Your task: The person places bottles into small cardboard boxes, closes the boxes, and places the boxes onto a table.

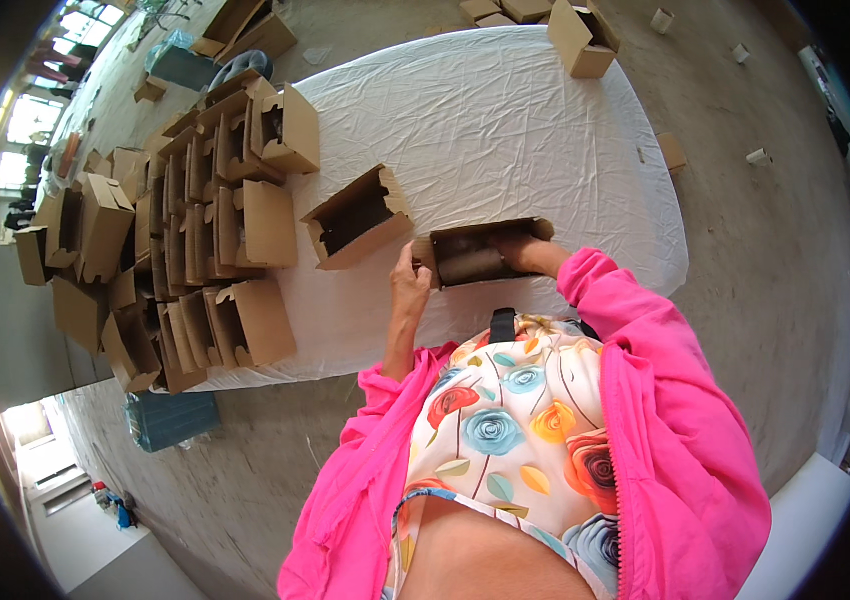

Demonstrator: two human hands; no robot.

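An open cardboard box (490,281) lies near the front edge of the white-covered table, its long side toward me. At its left end, my left hand (409,285) is closed on the upright flap, with the fingertips at the cardboard edge. My right hand (533,254) reaches inside over the right end, and its fingers are hidden there. Within the box shows a rounded brown piece (473,264); its kind I cannot make out. Just left of it stands a second open cardboard box (373,242), tilted at an angle, its inside dark.
Rows of open cardboard boxes (267,225) crowd the left part of the table (425,110). One more open box (581,56) stands at the far right corner. Cartons and small white rolls (759,157) lie on the floor. A blue-green bundle (173,418) sits below the table's left end.
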